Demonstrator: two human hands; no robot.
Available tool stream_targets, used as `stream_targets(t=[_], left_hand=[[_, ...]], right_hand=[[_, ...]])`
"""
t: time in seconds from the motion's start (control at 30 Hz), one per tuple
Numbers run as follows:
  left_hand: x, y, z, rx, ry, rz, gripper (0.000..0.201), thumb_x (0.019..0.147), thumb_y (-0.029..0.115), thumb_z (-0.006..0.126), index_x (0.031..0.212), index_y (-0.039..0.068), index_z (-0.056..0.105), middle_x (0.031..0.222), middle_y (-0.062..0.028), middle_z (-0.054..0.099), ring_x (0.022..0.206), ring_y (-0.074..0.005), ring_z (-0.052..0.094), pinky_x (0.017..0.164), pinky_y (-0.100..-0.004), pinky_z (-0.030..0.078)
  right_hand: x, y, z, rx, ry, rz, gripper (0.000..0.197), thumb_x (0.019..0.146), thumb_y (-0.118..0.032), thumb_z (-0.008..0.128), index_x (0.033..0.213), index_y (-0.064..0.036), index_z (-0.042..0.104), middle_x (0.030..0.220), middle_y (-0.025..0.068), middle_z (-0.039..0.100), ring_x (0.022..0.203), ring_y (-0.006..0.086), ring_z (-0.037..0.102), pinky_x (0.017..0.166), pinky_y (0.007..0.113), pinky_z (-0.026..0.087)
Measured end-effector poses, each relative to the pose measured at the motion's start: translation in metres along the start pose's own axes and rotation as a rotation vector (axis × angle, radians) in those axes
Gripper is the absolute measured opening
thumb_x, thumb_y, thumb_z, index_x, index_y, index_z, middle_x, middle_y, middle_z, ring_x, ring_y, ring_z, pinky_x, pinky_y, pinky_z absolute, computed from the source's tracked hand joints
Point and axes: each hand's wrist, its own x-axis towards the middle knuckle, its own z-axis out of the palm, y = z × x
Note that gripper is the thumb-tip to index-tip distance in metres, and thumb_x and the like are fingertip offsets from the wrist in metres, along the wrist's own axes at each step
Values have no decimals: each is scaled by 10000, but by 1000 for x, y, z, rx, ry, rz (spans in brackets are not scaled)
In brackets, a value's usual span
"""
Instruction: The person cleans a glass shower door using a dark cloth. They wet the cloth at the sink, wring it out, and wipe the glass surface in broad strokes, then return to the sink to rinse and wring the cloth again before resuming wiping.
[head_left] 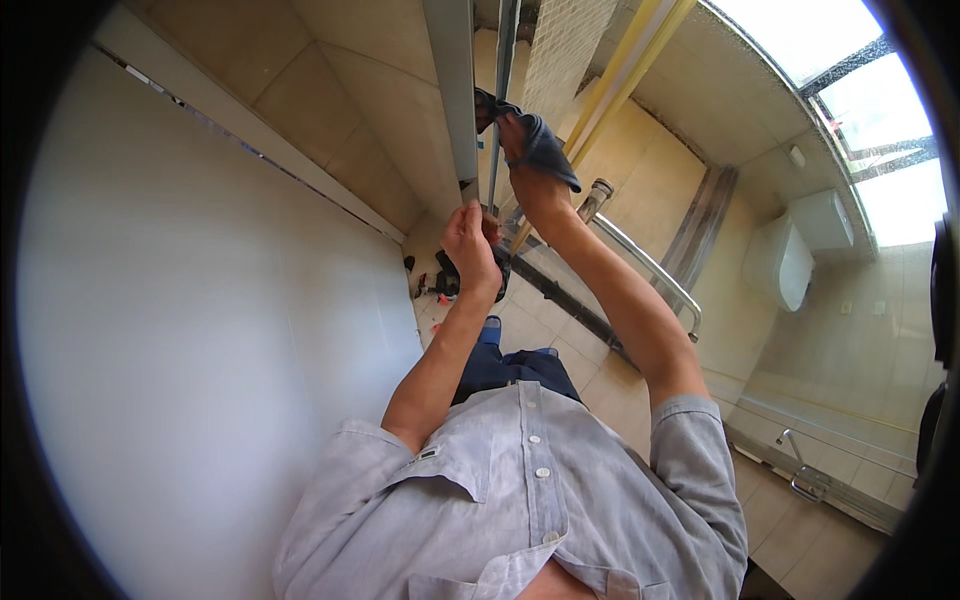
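My right hand [535, 180] is raised and closed on a dark grey cloth [548, 157], which drapes over the fingers. Part of the cloth wraps around a slim metal upright [505, 60] and reaches towards the wider grey frame [455, 90] beside it. Lower down and to the left, my left hand [470, 248] has its fingers curled at the lower visible end of that grey frame. The fingertips are partly hidden behind its edge.
A large white panel [200, 250] fills the left side. A chrome bar handle [650, 262] and yellow-edged glass [630, 75] stand right of my hands. Dark items [440, 280] lie on the tiled floor by my feet. Beyond are a white toilet [785, 262] and a bright window [860, 90].
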Motion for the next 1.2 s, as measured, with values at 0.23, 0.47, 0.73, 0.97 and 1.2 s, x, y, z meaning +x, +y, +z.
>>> stream_targets(t=[0.23, 0.47, 0.73, 0.97, 1.2], left_hand=[[-4, -19, -15, 9, 53, -177, 295, 992, 235, 611, 753, 67, 577, 610, -1, 555, 516, -95, 487, 479, -254, 356], [-12, -22, -7, 12, -12, -256, 289, 995, 229, 593, 749, 77, 571, 608, -6, 555, 511, -88, 483, 473, -246, 348], [-6, -45, -26, -135, 236, -462, 196, 967, 242, 605, 837, 95, 604, 651, -6, 587, 571, -118, 544, 501, -277, 397], [-17, -54, -32, -104, 241, -415, 115, 948, 234, 636, 897, 131, 636, 688, -9, 647, 551, -118, 586, 458, -256, 442], [-24, -62, -2, -78, 74, -427, 138, 967, 279, 624, 915, 152, 613, 717, 1, 658, 587, -114, 593, 486, -260, 463]], right_hand=[[-3, -10, -4, -53, -34, -68, 461, 896, -115, 527, 1343, -15, 583, 1534, 37, 455, 1452, 230, 355, 1134, 386, 367], [-17, 10, 0, 264, -36, -17, 435, 876, -98, 582, 1297, 7, 601, 1378, 131, 597, 1336, 303, 493, 1077, 409, 424], [-32, -3, -49, 940, -210, 388, 283, 856, 25, 596, 1136, 19, 637, 1114, 159, 681, 962, 284, 684, 793, 368, 541], [-116, 32, -128, 2307, 281, 1197, 309, 919, 34, 554, 1224, 20, 604, 1087, 108, 687, 950, 206, 678, 888, 333, 554], [-102, 72, -143, 758, 417, 87, 467, 773, 31, 616, 1238, 71, 588, 1310, 247, 590, 1320, 435, 504, 1144, 494, 362]])
